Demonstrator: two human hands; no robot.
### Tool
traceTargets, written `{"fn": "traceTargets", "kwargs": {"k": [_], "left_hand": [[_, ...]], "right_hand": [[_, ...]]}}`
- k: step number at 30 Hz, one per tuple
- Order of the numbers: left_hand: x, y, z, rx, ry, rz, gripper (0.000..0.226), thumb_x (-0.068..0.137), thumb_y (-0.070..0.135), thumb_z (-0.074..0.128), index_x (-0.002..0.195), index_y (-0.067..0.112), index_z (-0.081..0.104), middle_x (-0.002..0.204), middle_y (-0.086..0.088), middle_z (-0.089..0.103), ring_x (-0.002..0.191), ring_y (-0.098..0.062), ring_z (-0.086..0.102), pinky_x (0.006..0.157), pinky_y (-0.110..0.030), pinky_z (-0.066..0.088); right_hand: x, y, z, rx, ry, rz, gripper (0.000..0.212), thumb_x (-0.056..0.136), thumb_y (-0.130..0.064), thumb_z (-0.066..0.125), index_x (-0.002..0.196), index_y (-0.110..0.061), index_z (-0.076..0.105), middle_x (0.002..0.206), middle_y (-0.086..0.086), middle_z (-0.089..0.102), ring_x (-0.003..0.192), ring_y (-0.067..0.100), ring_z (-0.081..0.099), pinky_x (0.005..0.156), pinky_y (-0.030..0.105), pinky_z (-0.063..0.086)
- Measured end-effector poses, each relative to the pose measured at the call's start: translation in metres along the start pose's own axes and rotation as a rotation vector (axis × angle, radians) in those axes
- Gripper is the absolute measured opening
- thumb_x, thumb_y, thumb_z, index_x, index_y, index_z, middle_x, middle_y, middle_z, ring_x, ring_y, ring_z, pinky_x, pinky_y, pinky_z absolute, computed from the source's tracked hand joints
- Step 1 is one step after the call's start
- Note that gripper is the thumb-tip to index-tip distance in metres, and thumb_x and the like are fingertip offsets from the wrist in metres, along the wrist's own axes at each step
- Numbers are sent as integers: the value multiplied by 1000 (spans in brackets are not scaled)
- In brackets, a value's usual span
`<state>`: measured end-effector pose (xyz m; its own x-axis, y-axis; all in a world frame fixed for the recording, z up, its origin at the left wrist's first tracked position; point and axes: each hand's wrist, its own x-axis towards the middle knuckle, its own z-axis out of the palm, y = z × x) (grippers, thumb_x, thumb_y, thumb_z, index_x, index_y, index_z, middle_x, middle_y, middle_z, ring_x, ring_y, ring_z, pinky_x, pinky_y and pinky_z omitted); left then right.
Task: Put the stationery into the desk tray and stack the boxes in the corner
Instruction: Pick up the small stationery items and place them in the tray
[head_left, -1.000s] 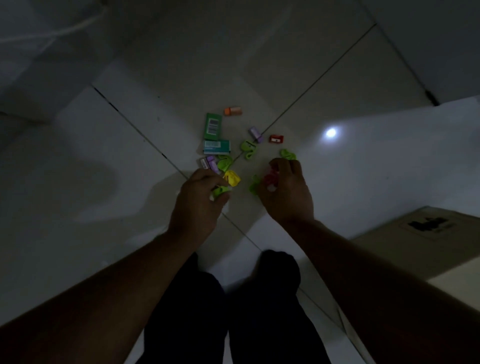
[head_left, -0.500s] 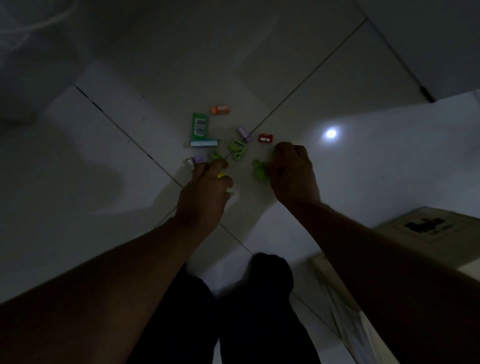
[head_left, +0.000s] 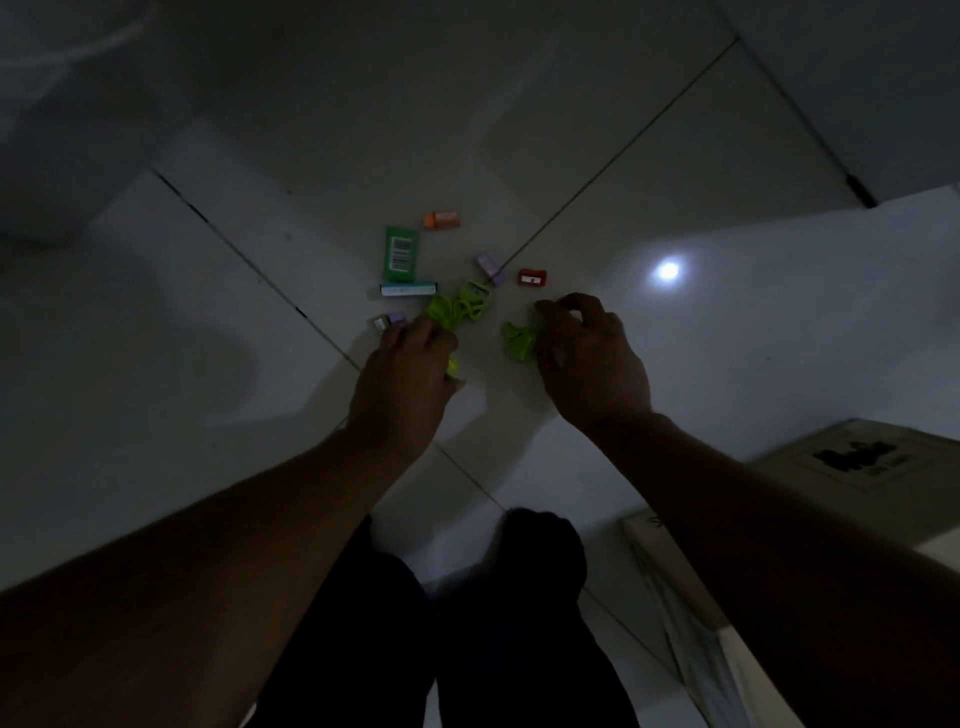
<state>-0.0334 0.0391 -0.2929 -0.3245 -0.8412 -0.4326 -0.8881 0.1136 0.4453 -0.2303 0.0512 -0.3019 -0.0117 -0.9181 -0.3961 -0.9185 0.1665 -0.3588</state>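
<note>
- Landmark: green barcode box (head_left: 401, 253), lying flat on the tiled floor (head_left: 208, 364). Very dim light, so small items are hard to identify.
- Left hand (head_left: 402, 364) is below the barcode box, fingers curled in tight round a yellow piece (head_left: 453, 366), fingertips reaching the green clips (head_left: 445, 313).
- Right hand (head_left: 587, 358) is down and right of the barcode box, fingers bent, thumb side against a green clump (head_left: 519, 343). Can't tell if the palm holds anything.
- Loose stationery:
  - orange piece (head_left: 441, 220) just up-right of the barcode box
  - teal-edged box (head_left: 408, 289) just beneath it
  - purple piece (head_left: 491, 267) and red sharpener (head_left: 532, 277) to its right
- Desk tray not in view. A cardboard box (head_left: 857, 467) lies well down-right of the barcode box.
- Step, as I judge it: gathering small pieces into both hands.
- To do it well:
  - rake the clips together before closing on them
  - keep fingers cupped so nothing slips out
  - take the tangled green ones as one bunch
  - don't overfill; leave the flat boxes for a separate pass
</note>
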Motion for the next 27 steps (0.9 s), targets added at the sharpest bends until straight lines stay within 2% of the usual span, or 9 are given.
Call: {"fn": "traceTargets", "kwargs": {"k": [4,7,9,13,16,18,21,24,27], "left_hand": [[0,-1,1,-34,16,-10,36,81,14,70,114,1,62,114,-22,60,111,-45,50,96,-50,45],[1,-4,5,-76,22,5,32,85,8,66,115,-1,61,112,-24,60,109,-45,52,99,-50,43],[0,-5,7,-86,18,-18,32,86,5,63,118,-2,60,113,-25,59,109,-45,52,100,-46,40],[-5,-7,5,-126,-55,-24,53,83,16,69,129,-2,50,126,-24,53,118,-42,47,102,-48,41],[-8,-8,4,-108,-124,11,73,74,19,79,137,5,45,136,-19,43,125,-38,42,103,-48,41],[-8,-9,5,-72,-118,21,67,76,11,76,136,6,48,136,-20,43,124,-39,43,101,-49,44],[-5,-11,8,-56,-114,78,48,79,3,70,125,4,58,123,-23,50,112,-42,51,94,-51,47],[-4,-10,7,-5,-135,131,34,76,3,71,109,-1,65,109,-25,55,99,-45,54,87,-52,48],[-2,-9,6,6,-117,134,33,78,4,70,110,-2,65,111,-25,56,101,-44,54,91,-48,46]], "right_hand": [[6,-1,-2,-31,-38,25,40,94,-24,52,134,-20,50,137,6,43,114,30,49,71,37,49],[6,-3,-6,80,-11,41,41,92,-24,54,132,-17,52,134,9,47,109,31,55,76,41,55],[3,-7,-8,128,18,-8,43,91,-26,55,132,-16,52,130,9,49,106,30,58,74,43,56],[-8,-16,-4,54,-39,-177,42,92,-21,55,133,-13,52,126,12,53,106,32,56,69,43,57],[-9,-18,3,-27,-104,-209,45,92,-16,56,136,-11,49,130,16,49,109,36,51,71,47,56],[-7,-20,5,-60,-178,-175,49,94,-18,53,142,-15,40,140,14,40,119,35,43,81,46,53],[-2,-23,6,-87,-219,-171,52,95,-14,48,145,-17,34,145,13,33,121,34,38,87,45,50],[1,-23,6,-111,-233,-191,52,94,-8,44,145,-15,36,143,14,37,118,36,39,88,48,48],[3,-21,6,-111,-234,-207,51,94,-6,45,144,-15,40,141,16,39,117,37,40,88,49,48]]}}
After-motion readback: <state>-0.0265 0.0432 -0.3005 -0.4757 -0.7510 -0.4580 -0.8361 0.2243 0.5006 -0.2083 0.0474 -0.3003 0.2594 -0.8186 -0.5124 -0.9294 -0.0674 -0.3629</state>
